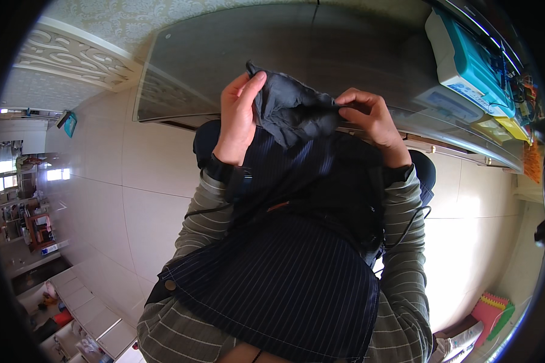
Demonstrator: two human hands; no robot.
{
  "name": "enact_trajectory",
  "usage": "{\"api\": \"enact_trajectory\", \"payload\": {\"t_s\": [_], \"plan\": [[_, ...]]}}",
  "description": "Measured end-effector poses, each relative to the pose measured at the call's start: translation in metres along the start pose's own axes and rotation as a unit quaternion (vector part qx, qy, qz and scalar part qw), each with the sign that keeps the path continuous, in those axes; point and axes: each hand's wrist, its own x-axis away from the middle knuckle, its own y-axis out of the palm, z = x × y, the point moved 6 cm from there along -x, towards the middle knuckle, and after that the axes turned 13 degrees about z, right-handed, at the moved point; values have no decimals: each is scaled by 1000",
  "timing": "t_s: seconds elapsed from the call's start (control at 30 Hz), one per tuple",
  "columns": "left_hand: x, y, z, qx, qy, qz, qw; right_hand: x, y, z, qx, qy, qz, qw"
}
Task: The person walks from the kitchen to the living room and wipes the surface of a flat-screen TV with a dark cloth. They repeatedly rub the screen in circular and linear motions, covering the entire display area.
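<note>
A crumpled dark grey cloth (295, 106) hangs between my two hands, above my lap and the near edge of a dark glass-topped cabinet (236, 50). My left hand (240, 111) pinches its upper left corner between thumb and fingers. On the other side, my right hand (368, 115) grips its right edge with thumb and forefinger. The cloth's lower part sags in loose folds, and its right part is in dark shadow. Below it lies the pinstriped apron (277, 281) on my body.
A teal and white plastic box (472, 68) stands at the cabinet's right end, near a yellow container (504, 129) and an orange-bristled brush (531, 163). A teal dustpan (70, 125) is on the tiled floor (159, 163) at far left. Colored foam mats (488, 313) lean at lower right.
</note>
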Motion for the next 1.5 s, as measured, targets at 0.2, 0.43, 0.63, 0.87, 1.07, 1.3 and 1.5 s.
{"api": "enact_trajectory", "payload": {"t_s": [0.2, 0.43, 0.63, 0.87, 1.07, 1.3, 1.5], "plan": [[-11, -10, 3, -35, 0, 2, 999, -6, -19, 1, -11, -15, 96, 995], [-42, 8, 35, -157, 189, -2, 969, -29, -31, -48, 32, -193, 216, 957], [-30, 15, 51, -328, 366, -141, 859, -13, -35, -76, 174, -315, 84, 929], [-8, -5, -9, -515, 275, -319, 747, 5, -34, -2, 343, 90, -5, 935], [-34, 9, -26, -504, 322, -181, 780, -31, -7, 0, 334, -208, 55, 918], [-28, 12, -75, -635, 359, -170, 663, -53, 20, 51, 481, -256, 49, 837], [-54, -22, -79, -755, 344, -134, 543, -55, 2, 68, 614, -235, 69, 750]]}}
